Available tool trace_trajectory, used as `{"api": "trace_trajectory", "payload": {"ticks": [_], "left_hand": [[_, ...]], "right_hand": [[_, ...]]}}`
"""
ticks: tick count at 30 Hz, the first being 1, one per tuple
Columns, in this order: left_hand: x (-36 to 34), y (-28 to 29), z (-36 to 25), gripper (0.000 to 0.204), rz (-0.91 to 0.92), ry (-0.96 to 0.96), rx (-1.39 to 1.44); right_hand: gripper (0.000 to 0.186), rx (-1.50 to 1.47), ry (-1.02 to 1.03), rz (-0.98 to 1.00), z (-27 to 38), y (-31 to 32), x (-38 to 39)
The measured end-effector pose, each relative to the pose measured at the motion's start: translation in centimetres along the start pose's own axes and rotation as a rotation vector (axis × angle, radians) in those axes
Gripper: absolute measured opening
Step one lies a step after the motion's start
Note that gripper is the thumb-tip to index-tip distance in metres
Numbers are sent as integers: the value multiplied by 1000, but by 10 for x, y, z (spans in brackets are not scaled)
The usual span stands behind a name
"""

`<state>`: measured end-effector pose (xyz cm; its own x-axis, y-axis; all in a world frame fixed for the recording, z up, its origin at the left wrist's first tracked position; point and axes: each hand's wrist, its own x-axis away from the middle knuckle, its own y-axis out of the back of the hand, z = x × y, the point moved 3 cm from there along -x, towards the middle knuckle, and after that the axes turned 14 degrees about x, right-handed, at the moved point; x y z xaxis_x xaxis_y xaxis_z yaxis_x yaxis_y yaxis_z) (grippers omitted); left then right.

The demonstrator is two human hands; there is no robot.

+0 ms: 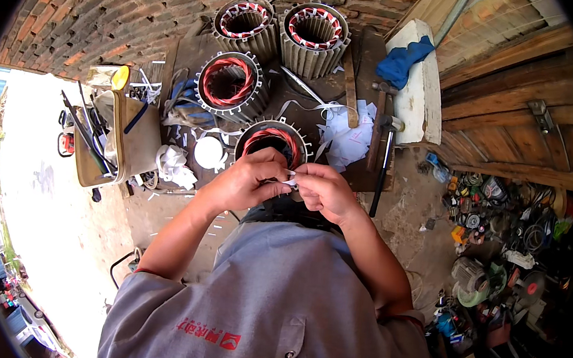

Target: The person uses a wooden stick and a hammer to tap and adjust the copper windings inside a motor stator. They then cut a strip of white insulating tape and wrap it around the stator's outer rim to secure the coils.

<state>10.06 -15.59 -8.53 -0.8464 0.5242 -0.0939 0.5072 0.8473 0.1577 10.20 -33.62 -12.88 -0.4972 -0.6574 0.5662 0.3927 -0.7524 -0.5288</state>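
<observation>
Over the near edge of a motor stator point(240, 151), my left hand point(257, 178) and my right hand point(325, 189) meet with fingertips pinched. Between them is a small piece of white strip point(291, 177), which both hands grip. The stator stands upright, its red copper windings point(263, 135) showing inside the finned metal body; my hands cover its near part. Just beyond stands another stator point(204, 98) with red windings. At the back, two more stators point(265, 47) point(315, 61) have red windings bound with white lacing.
White paper slips point(348, 138) lie right of the stators, near a wooden stick point(350, 81) and a black-handled hammer point(382, 174). A white tape roll point(208, 152) and crumpled white strips point(176, 167) lie left. A beige tool bin point(131, 147) stands further left; parts clutter point(489, 219) fills the right-hand floor.
</observation>
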Motion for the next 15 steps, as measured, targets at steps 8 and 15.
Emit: {"api": "trace_trajectory", "payload": {"ticks": [8, 15], "left_hand": [[-10, 0, 10, 14, -315, 483, 208], [-20, 0, 6, 20, -307, 476, 246]], "right_hand": [[15, 1304, 985, -754, 5, -25, 10], [13, 1283, 989, -724, -1, -19, 6]]}}
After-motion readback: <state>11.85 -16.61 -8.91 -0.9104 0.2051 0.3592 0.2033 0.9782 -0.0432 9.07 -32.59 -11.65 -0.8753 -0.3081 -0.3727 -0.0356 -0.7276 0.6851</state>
